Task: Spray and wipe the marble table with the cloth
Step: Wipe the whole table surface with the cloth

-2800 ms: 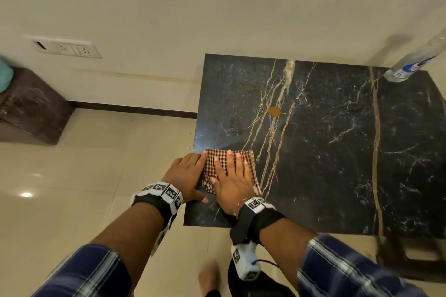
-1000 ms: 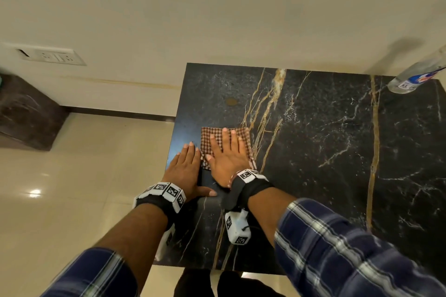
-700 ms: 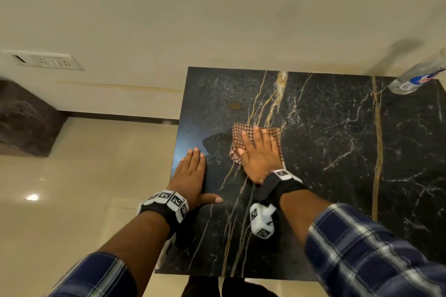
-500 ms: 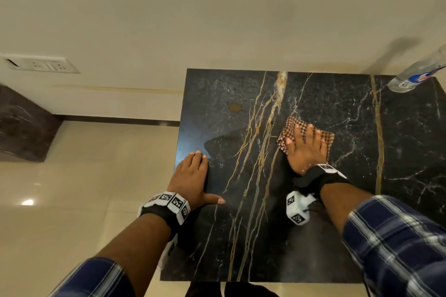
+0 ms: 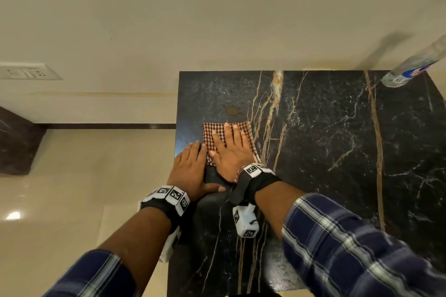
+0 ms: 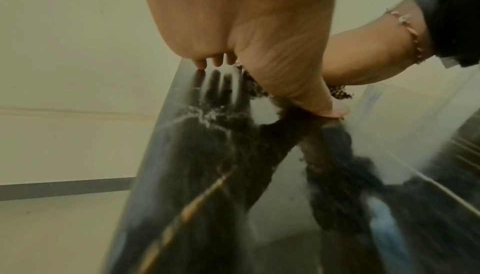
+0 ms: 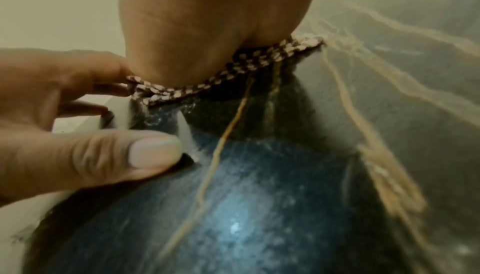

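A folded brown-and-white checked cloth point(image 5: 217, 132) lies on the black marble table point(image 5: 325, 152) near its left edge. My right hand point(image 5: 229, 147) presses flat on the cloth with straight, spread fingers. The right wrist view shows the cloth point(image 7: 226, 73) squeezed under the right palm point(image 7: 207, 21). Beside it, my left hand point(image 5: 190, 169) rests flat on the marble at the table's left edge, fingers straight, thumb out toward the right wrist. In the left wrist view its fingertips point(image 6: 200, 65) touch the glossy top. A clear spray bottle point(image 5: 415, 65) stands at the far right corner.
The table stands against a cream wall point(image 5: 217, 19). Gold veins point(image 5: 268, 113) run across the marble, with a small brown spot point(image 5: 231, 111) just beyond the cloth. Beige tiled floor point(image 5: 72, 188) lies to the left, with a dark block point(image 5: 17, 142) and a wall socket point(image 5: 26, 72).
My right hand swept the cloth right toward the table's middle, then back left beside the left hand. The left hand stayed flat at the left edge.
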